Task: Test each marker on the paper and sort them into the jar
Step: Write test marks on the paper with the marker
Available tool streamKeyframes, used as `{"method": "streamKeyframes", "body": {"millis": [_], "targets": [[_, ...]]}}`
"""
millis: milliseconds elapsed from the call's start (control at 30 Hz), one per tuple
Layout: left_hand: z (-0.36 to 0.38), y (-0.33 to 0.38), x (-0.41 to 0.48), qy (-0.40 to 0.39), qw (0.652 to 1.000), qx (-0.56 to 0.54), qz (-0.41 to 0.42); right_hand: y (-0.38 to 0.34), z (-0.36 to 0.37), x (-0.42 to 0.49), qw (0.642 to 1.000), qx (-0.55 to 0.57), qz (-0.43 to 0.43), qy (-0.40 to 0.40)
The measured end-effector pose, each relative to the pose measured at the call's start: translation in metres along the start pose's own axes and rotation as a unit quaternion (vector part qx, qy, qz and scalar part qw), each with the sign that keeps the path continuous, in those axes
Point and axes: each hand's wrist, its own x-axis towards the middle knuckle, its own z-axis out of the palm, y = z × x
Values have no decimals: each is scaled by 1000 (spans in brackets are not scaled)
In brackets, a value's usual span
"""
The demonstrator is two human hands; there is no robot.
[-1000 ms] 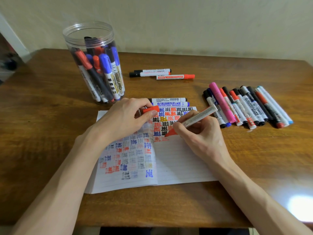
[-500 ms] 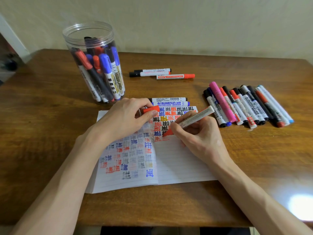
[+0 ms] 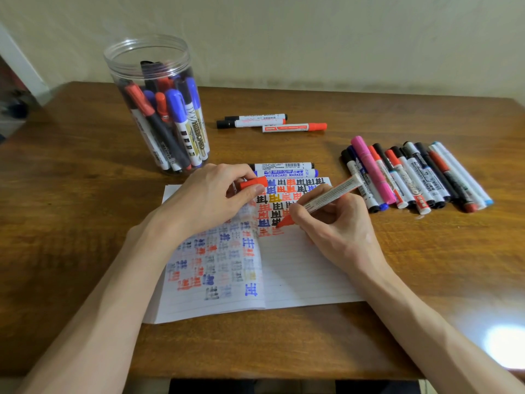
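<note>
While the right hand [image 3: 338, 231] grips the uncapped red marker [image 3: 326, 196], fingers curled round the barrel, its tip is down on the right page of the lined paper [image 3: 298, 274], just under the rows of test scribbles. The left hand [image 3: 204, 200] rests on the left page and pinches the red cap [image 3: 252, 184] between thumb and fingers. The clear jar [image 3: 156, 109], stuffed with markers, stands far left on the wooden table [image 3: 71, 223]. A row of markers [image 3: 412, 177] lies off to the right, three more [image 3: 270, 122] lie farther back, and two [image 3: 284, 169] sit just past the paper.

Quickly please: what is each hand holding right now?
Left hand: holds the red cap.
Right hand: holds the red marker, tip on paper.
</note>
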Motion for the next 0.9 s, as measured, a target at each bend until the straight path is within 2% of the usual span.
{"method": "streamKeyframes", "body": {"millis": [133, 367, 733, 900], "targets": [[0, 0, 0, 0, 1000, -3, -2, -3, 0, -2, 1000, -6, -11, -20], [1, -2, 0, 0, 1000, -1, -4, -4, -1, -1, 1000, 9, -3, 10], [1, -2, 1, -1, 1000, -9, -3, -4, -1, -1, 1000, -1, -17, -25], [-2, -1, -1, 1, 999, -48, 10, -6, -5, 0, 995, 96, 15, 28]]}}
